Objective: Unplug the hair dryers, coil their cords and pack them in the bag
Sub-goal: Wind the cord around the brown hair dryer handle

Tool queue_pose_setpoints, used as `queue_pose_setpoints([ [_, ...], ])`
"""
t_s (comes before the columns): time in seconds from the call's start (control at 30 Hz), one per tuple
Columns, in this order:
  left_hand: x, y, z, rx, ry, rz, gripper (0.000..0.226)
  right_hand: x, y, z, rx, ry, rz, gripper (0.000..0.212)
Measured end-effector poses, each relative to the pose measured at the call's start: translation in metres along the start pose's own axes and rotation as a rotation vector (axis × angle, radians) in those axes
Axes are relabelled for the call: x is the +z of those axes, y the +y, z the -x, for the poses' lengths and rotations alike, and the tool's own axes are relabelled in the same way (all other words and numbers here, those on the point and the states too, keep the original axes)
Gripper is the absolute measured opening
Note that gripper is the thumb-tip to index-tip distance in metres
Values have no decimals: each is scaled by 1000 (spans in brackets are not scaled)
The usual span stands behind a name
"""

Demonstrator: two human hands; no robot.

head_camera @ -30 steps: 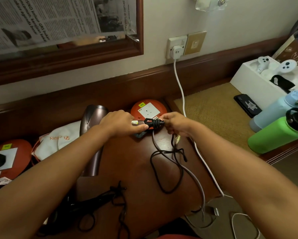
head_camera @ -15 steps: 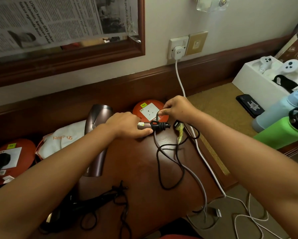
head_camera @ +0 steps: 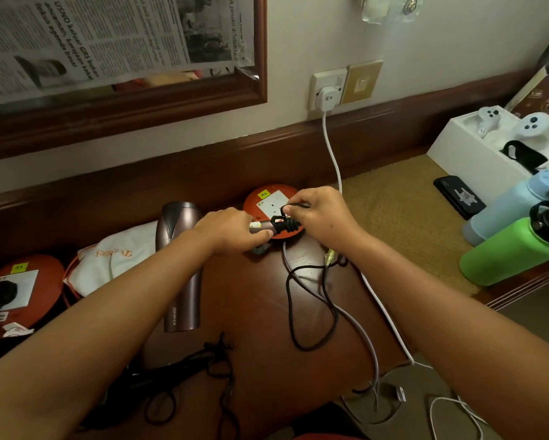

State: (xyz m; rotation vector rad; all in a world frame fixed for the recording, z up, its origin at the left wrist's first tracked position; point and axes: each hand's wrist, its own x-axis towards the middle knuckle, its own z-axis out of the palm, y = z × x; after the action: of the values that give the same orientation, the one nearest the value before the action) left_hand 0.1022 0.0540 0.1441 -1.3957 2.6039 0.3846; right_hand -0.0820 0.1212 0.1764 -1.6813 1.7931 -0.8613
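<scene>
Your left hand (head_camera: 232,230) grips the handle end of the brown hair dryer (head_camera: 181,265), which lies on the wooden bench (head_camera: 254,315) with its barrel pointing toward you. Your right hand (head_camera: 317,214) pinches a loop of the black cord (head_camera: 301,300) just above the handle's end, where several turns of cord are already wrapped; the rest of the cord trails in loose loops on the bench nearer you than the dryer's handle. Directly behind the handle sits a round red socket reel (head_camera: 273,201) with a white outlet face. A second black hair dryer (head_camera: 171,373) with its tangled cord lies nearer you than the brown dryer, at the bench's front edge. A white drawstring bag (head_camera: 114,262) lies just left of the brown dryer, and another red reel (head_camera: 16,293) with a black plug in it lies further left. Right of the dryer, a green bottle (head_camera: 517,249) stands on a woven mat.
</scene>
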Motion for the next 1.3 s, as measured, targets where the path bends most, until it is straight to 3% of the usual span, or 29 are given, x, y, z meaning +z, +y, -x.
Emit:
queue_pose_setpoints([
  [0.2,-4,-5,-6,-39,14,-33,50,25,3,36,10,59,-238,25],
  [0.4,-5,-9,-11,-36,11,-23,56,58,12,56,158,-22,-593,43],
  [0.53,-5,-7,-12,-24,38,24,59,65,23,60,234,-77,-683,25],
  [0.67,-7,-9,-11,-5,20,23,59,68,46,50,322,-226,-776,22],
  [0.87,-9,-10,-10,17,23,193,58,61,57,34,396,-493,-733,46],
  [1.0,-16,-9,-9,34,34,210,59,51,63,20,476,-586,-678,58],
  [1.17,-20,-16,-9,9,55,248,54,42,64,-5,498,-585,-662,48],
  [1.3,-23,-18,-6,31,33,199,52,35,64,-19,490,-549,-651,25],
])
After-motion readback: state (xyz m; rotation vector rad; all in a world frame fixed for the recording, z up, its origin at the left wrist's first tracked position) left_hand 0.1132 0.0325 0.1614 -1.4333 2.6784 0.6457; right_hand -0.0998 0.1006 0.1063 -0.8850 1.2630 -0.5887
